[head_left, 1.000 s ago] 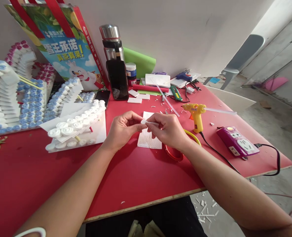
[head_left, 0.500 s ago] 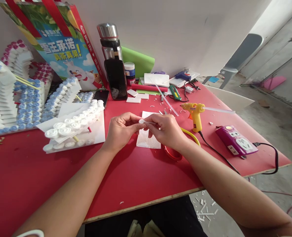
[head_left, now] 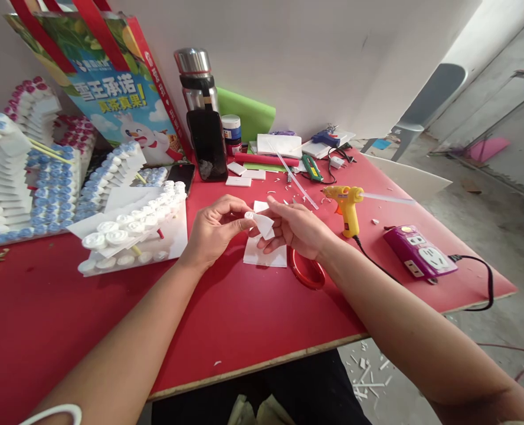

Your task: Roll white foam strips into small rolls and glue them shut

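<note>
My left hand pinches the rolled end of a white foam strip at its fingertips. My right hand is half open with the loose tail against its fingers, and I can't tell if it grips. A white sheet lies beneath both hands. My right wrist partly hides red scissors, and a glue gun stands to its right.

wall: white, plain | table: red top | floor: grey concrete | light: daylight

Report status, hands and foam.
Left grip pinching white foam roll. Right grip open, touching its loose tail. Scissors by right wrist.
</note>
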{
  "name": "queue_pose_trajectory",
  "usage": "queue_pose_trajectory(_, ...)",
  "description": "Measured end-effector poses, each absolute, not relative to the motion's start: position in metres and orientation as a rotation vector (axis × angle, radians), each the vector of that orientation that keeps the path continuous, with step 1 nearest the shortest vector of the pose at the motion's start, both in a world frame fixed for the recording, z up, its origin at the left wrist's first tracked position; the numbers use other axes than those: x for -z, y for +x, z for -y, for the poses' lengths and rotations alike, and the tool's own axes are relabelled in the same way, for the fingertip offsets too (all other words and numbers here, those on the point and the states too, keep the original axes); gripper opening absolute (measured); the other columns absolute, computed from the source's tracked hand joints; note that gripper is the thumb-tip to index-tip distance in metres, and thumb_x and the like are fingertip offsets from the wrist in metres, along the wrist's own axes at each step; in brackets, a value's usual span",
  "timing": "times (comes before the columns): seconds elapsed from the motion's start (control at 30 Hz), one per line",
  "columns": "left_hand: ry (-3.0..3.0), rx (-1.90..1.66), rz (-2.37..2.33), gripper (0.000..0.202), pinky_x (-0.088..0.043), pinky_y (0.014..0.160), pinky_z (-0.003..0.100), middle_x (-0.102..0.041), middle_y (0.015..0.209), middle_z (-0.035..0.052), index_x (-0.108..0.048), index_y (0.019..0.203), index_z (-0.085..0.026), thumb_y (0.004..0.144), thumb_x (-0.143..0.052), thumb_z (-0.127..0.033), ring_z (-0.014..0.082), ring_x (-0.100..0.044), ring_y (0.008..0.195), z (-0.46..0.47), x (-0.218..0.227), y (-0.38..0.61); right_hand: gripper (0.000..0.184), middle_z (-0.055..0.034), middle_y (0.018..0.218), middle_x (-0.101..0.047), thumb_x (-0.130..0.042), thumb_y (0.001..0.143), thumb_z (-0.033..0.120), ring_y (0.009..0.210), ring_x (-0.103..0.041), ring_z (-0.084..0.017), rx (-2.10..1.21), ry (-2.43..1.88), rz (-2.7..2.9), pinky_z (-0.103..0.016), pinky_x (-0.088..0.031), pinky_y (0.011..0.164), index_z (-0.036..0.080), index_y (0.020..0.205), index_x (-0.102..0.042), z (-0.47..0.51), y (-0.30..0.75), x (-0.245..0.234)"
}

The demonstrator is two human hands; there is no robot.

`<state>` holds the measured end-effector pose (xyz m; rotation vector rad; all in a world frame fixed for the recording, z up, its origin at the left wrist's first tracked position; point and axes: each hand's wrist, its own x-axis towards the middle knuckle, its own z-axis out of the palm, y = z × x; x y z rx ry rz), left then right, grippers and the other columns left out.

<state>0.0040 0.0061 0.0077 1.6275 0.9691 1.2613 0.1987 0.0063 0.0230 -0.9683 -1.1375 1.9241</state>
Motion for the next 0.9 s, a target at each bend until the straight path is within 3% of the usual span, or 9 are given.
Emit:
queue_pose_trajectory(0.17,1.732,-1.284,-0.998,0.023,-0.052,0.079,0.030,-0.065,0.093,0.0038,-0.075,0.088,-0.021,0.076,-0.082,-0.039,0.0177,-0.063,0.085,-0.008,-0.004,0.003,0.028,-0.0101,0.089,-0.073,-0.069,0.090,0.037,0.063,-0.068,-0.013,-2.031,-0.816,1.099,-0.029,-0.064,0.060,0.010,0.096,-0.072,-0.007,0.204,-0.022)
queue_pose_trajectory(0.43,1.698,-1.277,-1.004,0.020,-0.052,0.078,0.028,-0.065,0.090,0.0030,-0.074,0.086,-0.020,0.077,-0.081,-0.037,0.0166,-0.062,0.084,-0.006,-0.007,0.004,0.036,-0.0030,0.080,-0.066,-0.085,0.073,0.040,0.056,-0.059,-0.008,-1.845,-0.901,1.281,-0.030,-0.062,0.062,0.011,0.092,-0.076,-0.006,0.205,-0.023)
queue_pose_trajectory(0.63,1.521,-1.230,-1.011,0.027,-0.054,0.080,0.031,-0.071,0.087,0.0039,-0.075,0.088,-0.019,0.073,-0.084,-0.039,0.0184,-0.066,0.082,-0.003,-0.007,0.007,0.036,-0.0033,0.077,-0.070,-0.075,0.080,0.047,0.057,-0.065,-0.012,-1.356,-1.095,1.573,-0.027,-0.054,0.058,0.014,0.095,-0.071,0.000,0.199,-0.023)
queue_pose_trajectory(0.9,1.367,-1.238,-1.045,0.036,-0.056,0.078,0.031,-0.072,0.087,0.0051,-0.073,0.086,-0.018,0.065,-0.089,-0.043,0.0187,-0.067,0.081,-0.001,-0.004,0.012,0.014,-0.0004,0.063,-0.063,-0.058,0.090,0.027,0.056,-0.054,-0.012,-0.617,-1.223,1.917,-0.024,-0.039,0.057,0.019,0.081,-0.064,0.010,0.192,-0.019)
